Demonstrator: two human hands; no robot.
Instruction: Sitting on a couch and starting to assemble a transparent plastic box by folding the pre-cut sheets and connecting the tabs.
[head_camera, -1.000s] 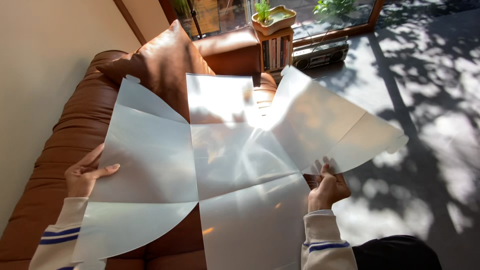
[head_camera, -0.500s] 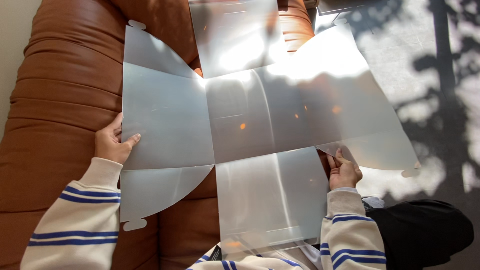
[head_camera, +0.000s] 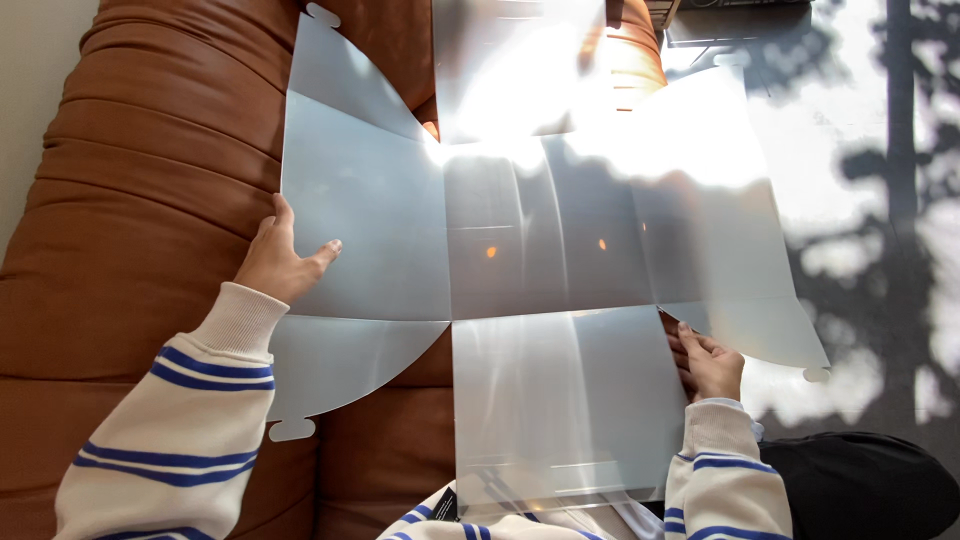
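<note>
A large translucent plastic sheet (head_camera: 545, 250), cut in a cross shape with creased flaps and small tabs, is spread flat over a brown leather sofa (head_camera: 140, 180). My left hand (head_camera: 280, 258) grips the sheet's left flap at its edge, thumb on top. At the notch between the lower flap and the right flap, my right hand (head_camera: 705, 360) holds the sheet with its fingers curled around the edge. Both arms wear white sleeves with blue stripes. Sunlight glares off the sheet's upper middle.
The sofa's padded ridges run along the left and under the sheet. To the right lies a pale floor (head_camera: 880, 250) with leafy shadows. My dark trouser leg (head_camera: 860, 490) shows at the bottom right. A cream wall (head_camera: 25, 90) borders the far left.
The view has tilted further down and closer to the sheet. The sheet has flattened out over the sofa, and both hands keep their hold on its left and right sides.
</note>
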